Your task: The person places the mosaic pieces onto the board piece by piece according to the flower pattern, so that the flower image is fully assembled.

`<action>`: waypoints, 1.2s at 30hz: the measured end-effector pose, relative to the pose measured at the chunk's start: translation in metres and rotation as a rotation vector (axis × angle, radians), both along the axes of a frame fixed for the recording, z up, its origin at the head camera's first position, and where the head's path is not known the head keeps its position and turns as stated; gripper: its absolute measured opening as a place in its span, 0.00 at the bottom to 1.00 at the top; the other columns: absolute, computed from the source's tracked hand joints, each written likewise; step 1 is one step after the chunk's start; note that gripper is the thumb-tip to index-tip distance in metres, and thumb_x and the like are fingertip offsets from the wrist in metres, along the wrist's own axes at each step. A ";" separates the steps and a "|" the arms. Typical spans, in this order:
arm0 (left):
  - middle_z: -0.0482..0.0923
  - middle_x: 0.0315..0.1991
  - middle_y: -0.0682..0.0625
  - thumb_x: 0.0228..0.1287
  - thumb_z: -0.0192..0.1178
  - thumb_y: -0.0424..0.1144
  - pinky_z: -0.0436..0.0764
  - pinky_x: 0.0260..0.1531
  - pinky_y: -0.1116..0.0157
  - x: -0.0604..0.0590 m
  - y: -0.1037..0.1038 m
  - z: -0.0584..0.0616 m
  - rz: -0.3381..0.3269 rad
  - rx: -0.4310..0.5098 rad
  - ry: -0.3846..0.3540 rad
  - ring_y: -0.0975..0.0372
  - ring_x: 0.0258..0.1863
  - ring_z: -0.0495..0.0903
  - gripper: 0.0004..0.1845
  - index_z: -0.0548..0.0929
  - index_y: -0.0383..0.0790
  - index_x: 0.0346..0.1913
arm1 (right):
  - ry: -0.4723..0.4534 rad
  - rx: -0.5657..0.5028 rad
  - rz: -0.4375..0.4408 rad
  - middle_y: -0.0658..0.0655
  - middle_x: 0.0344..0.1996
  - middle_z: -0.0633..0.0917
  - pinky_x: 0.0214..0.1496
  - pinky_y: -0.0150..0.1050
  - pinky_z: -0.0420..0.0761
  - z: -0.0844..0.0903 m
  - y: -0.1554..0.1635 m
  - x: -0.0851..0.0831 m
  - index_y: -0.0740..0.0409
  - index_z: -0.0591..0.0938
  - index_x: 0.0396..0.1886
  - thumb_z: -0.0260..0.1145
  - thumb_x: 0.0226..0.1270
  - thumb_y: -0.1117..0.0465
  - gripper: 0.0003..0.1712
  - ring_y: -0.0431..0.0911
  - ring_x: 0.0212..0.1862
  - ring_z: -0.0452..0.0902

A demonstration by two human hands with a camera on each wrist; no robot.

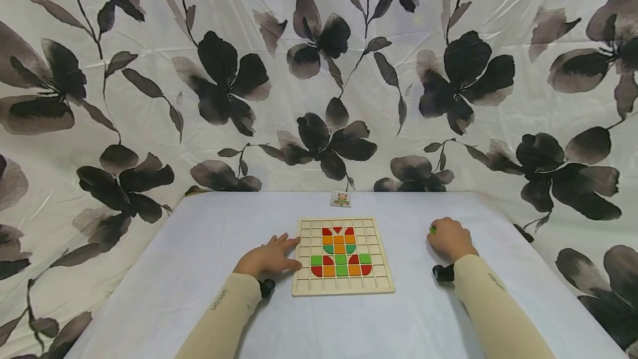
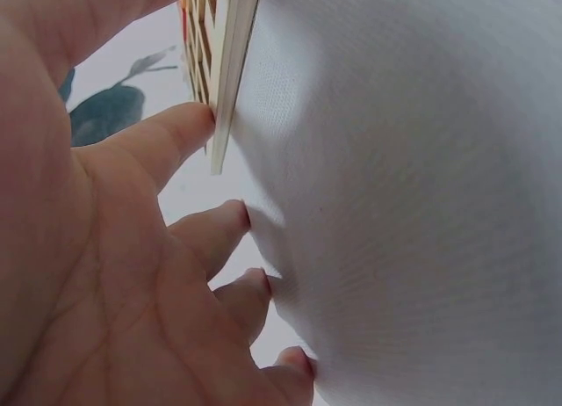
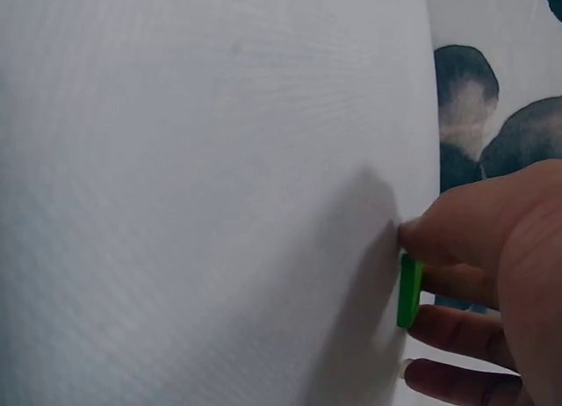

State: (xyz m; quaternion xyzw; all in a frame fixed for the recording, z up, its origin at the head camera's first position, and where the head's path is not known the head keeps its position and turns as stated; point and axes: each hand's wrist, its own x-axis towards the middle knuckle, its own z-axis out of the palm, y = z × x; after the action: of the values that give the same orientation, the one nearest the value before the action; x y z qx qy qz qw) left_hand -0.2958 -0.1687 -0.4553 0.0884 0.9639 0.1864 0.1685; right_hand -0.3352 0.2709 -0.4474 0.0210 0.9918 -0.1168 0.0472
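Note:
A wooden grid board (image 1: 344,293) lies on the table, with red, orange and green tiles (image 1: 340,260) set in its squares. My left hand (image 1: 269,256) is at its left side, fingers spread and thumb and forefinger touching the edge. In the left wrist view the other fingertips (image 2: 237,214) rest on the cloth. To the right of the board, my right hand (image 1: 451,238) pinches a light green tile (image 3: 408,292) between thumb and fingers, low over the white cloth. Part of that tile is hidden by the hand.
A small card (image 1: 341,199) with a coloured pattern on a grid lies behind the board at the table's far edge. White cloth (image 1: 219,220) covers the table. A floral curtain (image 1: 319,71) hangs behind it.

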 end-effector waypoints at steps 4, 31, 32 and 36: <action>0.53 0.76 0.38 0.59 0.63 0.55 0.51 0.68 0.34 0.001 -0.001 0.001 -0.002 -0.001 0.003 0.37 0.75 0.46 0.41 0.62 0.48 0.74 | -0.010 -0.016 0.006 0.72 0.55 0.79 0.54 0.64 0.75 0.002 0.000 0.000 0.68 0.78 0.56 0.59 0.65 0.60 0.23 0.67 0.56 0.74; 0.53 0.76 0.39 0.58 0.65 0.56 0.51 0.68 0.34 0.001 0.001 -0.001 0.011 0.003 0.003 0.37 0.75 0.47 0.41 0.63 0.50 0.74 | -0.030 0.006 0.095 0.58 0.40 0.86 0.40 0.54 0.79 0.012 -0.006 0.017 0.59 0.85 0.41 0.67 0.56 0.55 0.16 0.51 0.37 0.79; 0.53 0.76 0.39 0.58 0.65 0.56 0.51 0.68 0.34 0.001 0.001 -0.001 0.011 0.003 0.004 0.37 0.75 0.47 0.42 0.63 0.49 0.74 | -0.028 0.004 0.099 0.58 0.40 0.86 0.39 0.54 0.79 0.012 -0.007 0.017 0.59 0.85 0.40 0.66 0.56 0.55 0.15 0.51 0.37 0.78; 0.53 0.76 0.39 0.58 0.65 0.56 0.51 0.68 0.34 0.000 0.000 -0.002 0.013 -0.001 0.005 0.37 0.75 0.47 0.42 0.63 0.50 0.74 | -0.017 -0.014 0.105 0.57 0.40 0.86 0.35 0.49 0.78 0.012 -0.014 0.017 0.58 0.85 0.42 0.66 0.56 0.54 0.17 0.48 0.34 0.76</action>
State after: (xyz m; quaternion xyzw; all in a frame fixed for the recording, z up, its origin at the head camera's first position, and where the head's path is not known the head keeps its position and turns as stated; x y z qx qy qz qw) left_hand -0.2957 -0.1682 -0.4570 0.0824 0.9650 0.1867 0.1647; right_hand -0.3179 0.2567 -0.4356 -0.0303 0.9903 -0.1211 0.0618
